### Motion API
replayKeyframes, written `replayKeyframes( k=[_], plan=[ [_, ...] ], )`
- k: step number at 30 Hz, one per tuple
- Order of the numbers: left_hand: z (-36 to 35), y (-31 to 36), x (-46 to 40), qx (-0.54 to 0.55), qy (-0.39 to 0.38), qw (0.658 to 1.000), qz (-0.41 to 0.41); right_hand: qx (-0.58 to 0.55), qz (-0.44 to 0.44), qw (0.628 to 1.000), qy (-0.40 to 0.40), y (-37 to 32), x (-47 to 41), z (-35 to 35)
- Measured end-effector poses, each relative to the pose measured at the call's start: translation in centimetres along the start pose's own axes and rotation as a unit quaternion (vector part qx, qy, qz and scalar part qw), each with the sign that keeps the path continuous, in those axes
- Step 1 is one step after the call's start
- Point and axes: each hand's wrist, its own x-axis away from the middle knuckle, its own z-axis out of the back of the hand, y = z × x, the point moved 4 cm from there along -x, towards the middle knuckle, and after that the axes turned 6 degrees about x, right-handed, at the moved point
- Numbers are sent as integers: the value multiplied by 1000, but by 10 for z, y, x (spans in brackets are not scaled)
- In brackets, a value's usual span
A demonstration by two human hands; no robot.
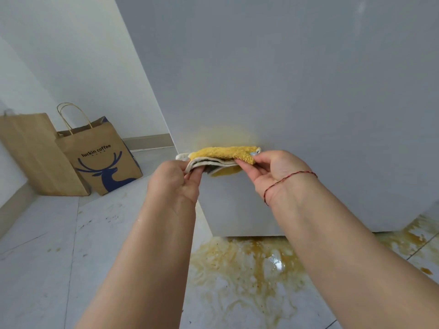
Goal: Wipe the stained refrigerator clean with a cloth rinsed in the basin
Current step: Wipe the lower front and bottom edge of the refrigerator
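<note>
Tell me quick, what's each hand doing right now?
Left hand: closed, pinching the left end of the cloth.
Right hand: closed, pinching the cloth's right end.

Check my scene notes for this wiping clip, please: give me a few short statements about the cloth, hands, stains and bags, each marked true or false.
1. Both hands hold the folded cloth. True: left hand and right hand grip its ends.
2. The cloth's upper face is blue. False: it is yellow.
3. The refrigerator panel is already spotless. False: a yellowish stain remains.
4. Brownish spill covers the floor below.
True.
5. One paper bag stands at the wall. False: two bags.
</note>
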Motion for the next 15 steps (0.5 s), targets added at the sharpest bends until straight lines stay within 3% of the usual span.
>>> replayKeyframes(
  k=[9,12,15],
  plan=[
    [-38,25,49,112,-100,988,-47,10,165,984,-74,-45,41,-26],
    [-9,-17,51,61,-77,995,11,51,123,991,-15,-31,40,24],
    [34,-87,37,-4,5,996,86,54,32,992,111,3,22,100]
  ],
)
